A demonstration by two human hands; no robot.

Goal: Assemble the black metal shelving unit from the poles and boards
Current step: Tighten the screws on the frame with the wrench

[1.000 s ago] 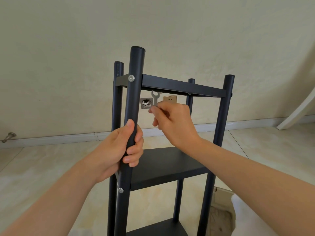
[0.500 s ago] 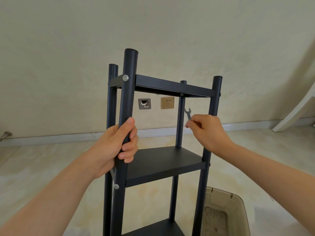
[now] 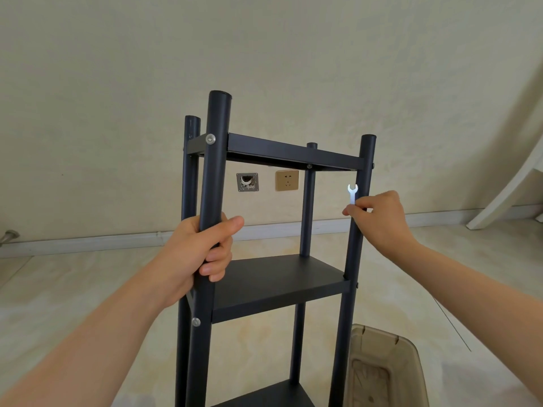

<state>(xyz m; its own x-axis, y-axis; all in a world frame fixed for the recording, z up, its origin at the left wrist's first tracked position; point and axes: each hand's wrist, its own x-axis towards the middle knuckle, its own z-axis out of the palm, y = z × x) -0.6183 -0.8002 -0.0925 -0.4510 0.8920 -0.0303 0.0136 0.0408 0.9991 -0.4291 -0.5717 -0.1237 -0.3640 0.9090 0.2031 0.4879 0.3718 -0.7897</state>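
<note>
The shelving unit (image 3: 276,286) stands upright on the floor (image 3: 82,289); your left hand (image 3: 202,248) wraps its near pole (image 3: 212,177), and your right hand (image 3: 379,218) pinches a small wrench (image 3: 352,194) beside the right pole (image 3: 364,171). The frame looks stiff but light and tippy, so hold it mid-pole.

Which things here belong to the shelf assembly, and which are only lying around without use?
Job in hand:
black metal shelving unit, bolted boards and poles
front black round pole, gripped by the left hand
small silver flat wrench, pinched by the right hand

Lying about:
translucent brown plastic bin
gold wall socket
open grey wall box
white slanted furniture leg
</note>
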